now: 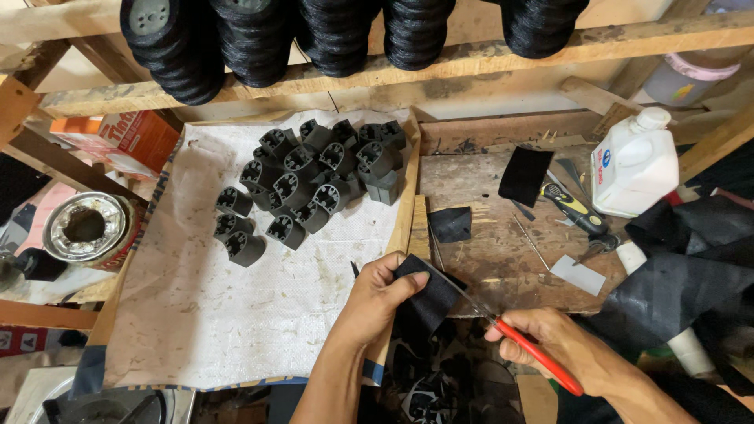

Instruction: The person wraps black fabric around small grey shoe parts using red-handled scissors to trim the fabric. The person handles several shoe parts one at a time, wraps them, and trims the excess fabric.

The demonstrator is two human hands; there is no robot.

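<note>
Black fabric piece, a small dark swatch that looked soft, thin and light, was pinched at its near edge by the person's left hand, thumb on top and fingers curled beneath, just off the front edge of the worn wooden board. The right hand was closed around the red handles of a pair of scissors, whose blades met the swatch's right side. Such limp cloth would likely droop or fold unless held taut close to the cut line, and a grip on the edge away from the blades appeared the sensible place to take it.

On the board lay two more black swatches, a yellow-and-black utility knife, a thin metal rod and a pale rectangular card. A white plastic jug stood at the board's far right corner, and dark sheet material was heaped just right of the board, crowding the scissor hand's side. Left of the board, a cluster of grey moulded plastic hubs sat on a white woven sheet. Beyond the board, rows of black thread spools hung along a wooden rack.
</note>
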